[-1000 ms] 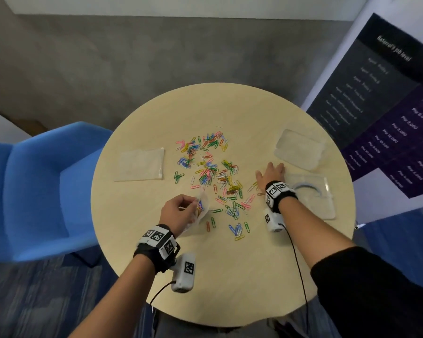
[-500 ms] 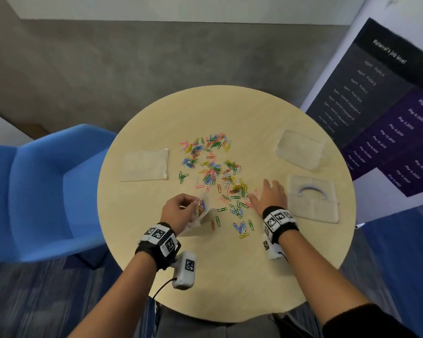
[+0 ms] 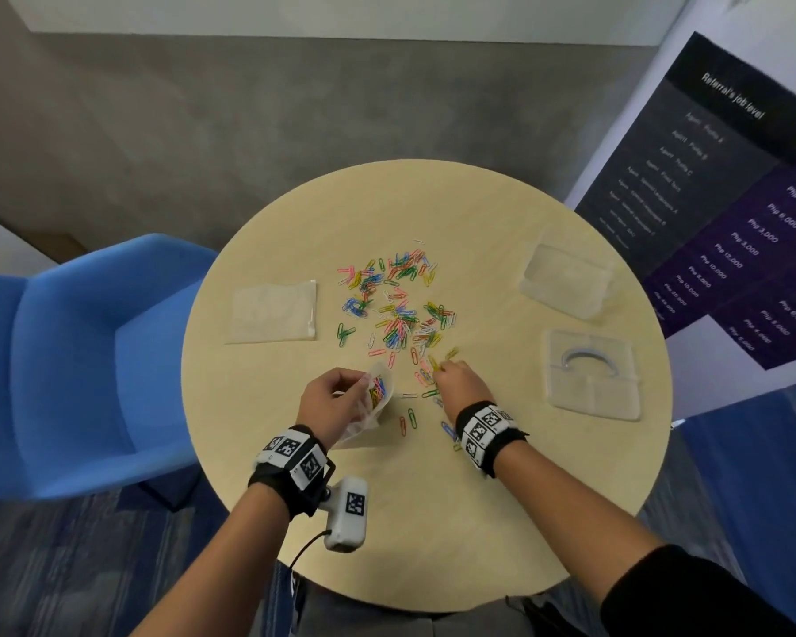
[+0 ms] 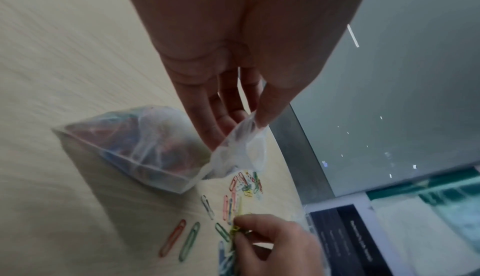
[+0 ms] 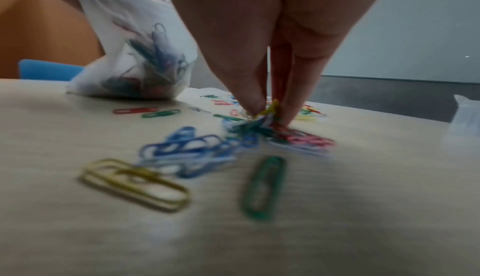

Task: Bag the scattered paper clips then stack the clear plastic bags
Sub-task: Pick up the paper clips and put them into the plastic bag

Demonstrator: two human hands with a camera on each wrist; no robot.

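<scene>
**Operator:** State the location of the work items.

**Technician:** The scattered multicoloured wire paper clips point(image 3: 398, 310) lie across the middle of the round pale-wood table point(image 3: 433, 521), with strays trailing toward its near edge. The small clear plastic bag point(image 3: 373, 397), already part-filled with clips, sits left of that trail, base resting on the table. A flat stack of empty clear plastic bags point(image 3: 274, 311) lies toward the left edge. Two clear plastic containers point(image 3: 591, 374) stand near the right edge.

**Operator:** Grip status?

**Technician:** The left hand point(image 3: 329, 402) pinches the bag's mouth between thumb and fingers, holding it open. The right hand point(image 3: 458, 386) has its fingertips point(image 5: 255, 104) closed on a small bunch of clips at the near end of the pile; the bunch is in contact with the table.

**Operator:** Current step?

**Technician:** Bagging, judged well short of complete: most clips remain loose. Stacking has not begun.

**Operator:** Next move?

**Technician:** Probably lift the bunch, carry it left to the open mouth and release it inside. The left hand must keep the mouth wide. Loosely pinched clips may drop in transit.
</scene>
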